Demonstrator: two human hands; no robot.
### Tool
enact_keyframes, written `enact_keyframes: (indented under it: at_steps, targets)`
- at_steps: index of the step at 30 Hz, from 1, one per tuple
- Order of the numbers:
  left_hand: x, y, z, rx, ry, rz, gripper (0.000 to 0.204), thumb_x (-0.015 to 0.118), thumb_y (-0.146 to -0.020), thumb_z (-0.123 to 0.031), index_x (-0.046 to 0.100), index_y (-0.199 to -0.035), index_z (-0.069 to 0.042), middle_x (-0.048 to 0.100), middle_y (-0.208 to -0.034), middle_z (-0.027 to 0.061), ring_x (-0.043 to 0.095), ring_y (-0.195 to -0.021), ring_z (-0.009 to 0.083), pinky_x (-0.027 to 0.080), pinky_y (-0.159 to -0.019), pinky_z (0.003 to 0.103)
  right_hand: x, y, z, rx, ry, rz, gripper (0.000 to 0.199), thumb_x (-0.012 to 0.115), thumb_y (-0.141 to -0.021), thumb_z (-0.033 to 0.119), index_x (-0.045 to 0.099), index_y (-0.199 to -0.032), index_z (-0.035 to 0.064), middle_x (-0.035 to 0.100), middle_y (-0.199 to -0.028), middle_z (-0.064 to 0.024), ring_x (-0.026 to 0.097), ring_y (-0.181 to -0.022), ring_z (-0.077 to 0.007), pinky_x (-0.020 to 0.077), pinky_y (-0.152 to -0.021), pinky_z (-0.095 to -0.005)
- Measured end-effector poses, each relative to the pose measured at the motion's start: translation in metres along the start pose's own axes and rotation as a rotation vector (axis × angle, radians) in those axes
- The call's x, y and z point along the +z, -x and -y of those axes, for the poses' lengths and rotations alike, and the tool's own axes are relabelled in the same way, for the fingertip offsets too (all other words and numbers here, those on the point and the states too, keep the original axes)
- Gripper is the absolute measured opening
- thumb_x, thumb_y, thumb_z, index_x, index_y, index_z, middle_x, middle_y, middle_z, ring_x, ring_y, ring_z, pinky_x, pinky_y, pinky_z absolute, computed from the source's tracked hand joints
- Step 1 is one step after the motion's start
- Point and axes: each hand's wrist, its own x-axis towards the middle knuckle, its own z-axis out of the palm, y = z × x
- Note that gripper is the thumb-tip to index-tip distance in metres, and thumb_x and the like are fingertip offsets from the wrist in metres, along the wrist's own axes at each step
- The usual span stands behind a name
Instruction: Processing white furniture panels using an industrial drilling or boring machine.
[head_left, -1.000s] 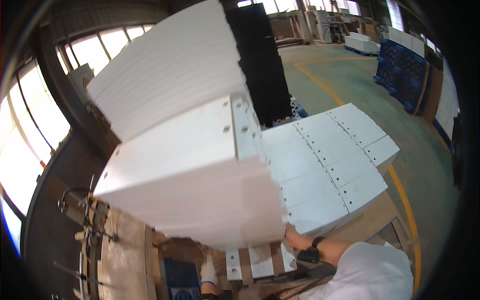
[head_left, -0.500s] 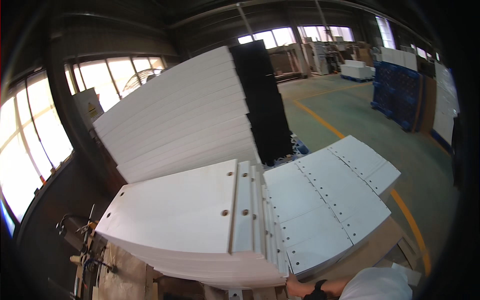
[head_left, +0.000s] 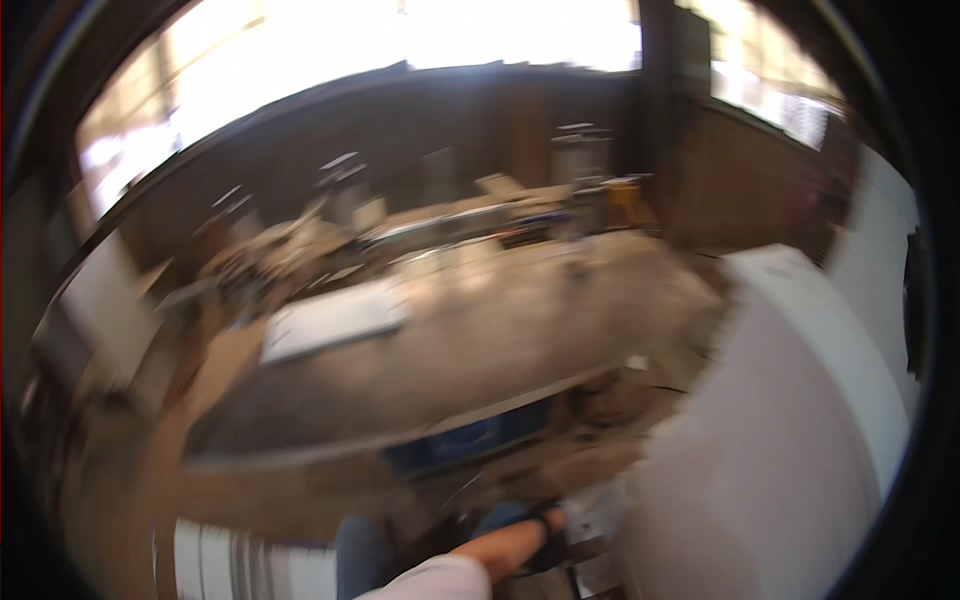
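My right hand (head_left: 556, 519) shows small and smeared at the lower middle, below a dark wristband and a pale sleeve. It reaches toward the foot of a tall stack of white panels (head_left: 730, 450) on the right. Whether it touches the stack or holds anything, I cannot tell; the fingers are blurred. No part of my left hand shows. A white panel (head_left: 335, 318) lies flat on the left part of a long brown workbench (head_left: 500, 340), away from my hand.
Behind the bench stand blurred clamp-like fixtures (head_left: 345, 190) and loose scraps. A blue bin (head_left: 470, 440) sits under the bench. White slatted pieces (head_left: 255, 565) are at the lower left. Bright windows (head_left: 400, 35) line the wall.
The view has swung left from the panel stacks to the workbench, blurring the picture. The panel stack now stands at the right, and my right arm appears farther left.
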Motion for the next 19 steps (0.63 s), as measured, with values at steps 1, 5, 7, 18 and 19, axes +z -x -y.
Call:
enact_keyframes:
  at_steps: [1, 5, 7, 18, 19]
  targets:
    - [0.025, -0.038, -0.047, -0.228, 0.199, 0.158, 0.054, 0.031, -0.104, -0.042, 0.043, -0.143, -0.007, 0.044, -0.146, 0.0085, 0.041, -0.132, 0.0198, 0.031, -0.112, 0.032, -0.016, -0.006, -0.005, 0.018, 0.058, -0.027, 0.061, 0.054, -0.09, 0.05, 0.047, -0.134, 0.0088, 0.052, -0.131, -0.0124, 0.048, -0.117, -0.0306, 0.0369, -0.1, -0.0442]
    - [-0.051, -0.082, -0.078, -0.911, 0.704, 0.285, 0.067, 0.038, -0.096, -0.056, 0.046, -0.14, -0.006, 0.042, -0.148, 0.0154, 0.04, -0.136, 0.0271, 0.031, -0.112, 0.036, -0.006, 0.004, -0.039, 0.179, 0.318, 0.176, 0.066, 0.056, -0.088, 0.052, 0.045, -0.137, 0.0095, 0.05, -0.135, -0.0135, 0.047, -0.12, -0.0331, 0.0365, -0.101, -0.0467]
    - [-0.101, -0.08, -0.102, -1.022, 0.589, 0.215, 0.07, 0.04, -0.092, -0.061, 0.049, -0.137, -0.008, 0.044, -0.145, 0.0178, 0.042, -0.134, 0.029, 0.033, -0.11, 0.039, -0.01, 0.001, -0.036, 0.194, 0.394, 0.221, 0.068, 0.058, -0.087, 0.053, 0.044, -0.138, 0.0098, 0.048, -0.137, -0.014, 0.046, -0.122, -0.0344, 0.0363, -0.102, -0.0479]
    - [-0.439, 0.131, -0.266, -0.827, 0.34, -0.057, 0.056, 0.042, -0.096, -0.051, 0.053, -0.132, -0.009, 0.057, -0.132, 0.0135, 0.051, -0.125, 0.0278, 0.038, -0.105, 0.034, 0.105, -0.068, 0.008, 0.063, 0.502, 0.619, 0.083, 0.066, -0.083, 0.058, 0.036, -0.146, 0.0118, 0.042, -0.147, -0.0168, 0.043, -0.13, -0.0414, 0.0351, -0.107, -0.0548]
    - [-0.455, 0.151, -0.282, -0.872, 0.34, -0.124, 0.057, 0.041, -0.096, -0.052, 0.052, -0.134, -0.011, 0.056, -0.134, 0.0128, 0.05, -0.127, 0.0266, 0.036, -0.107, 0.034, 0.13, -0.071, 0.001, 0.064, 0.523, 0.684, 0.083, 0.066, -0.083, 0.058, 0.036, -0.146, 0.0118, 0.042, -0.147, -0.0168, 0.043, -0.13, -0.0414, 0.0351, -0.107, -0.0548]
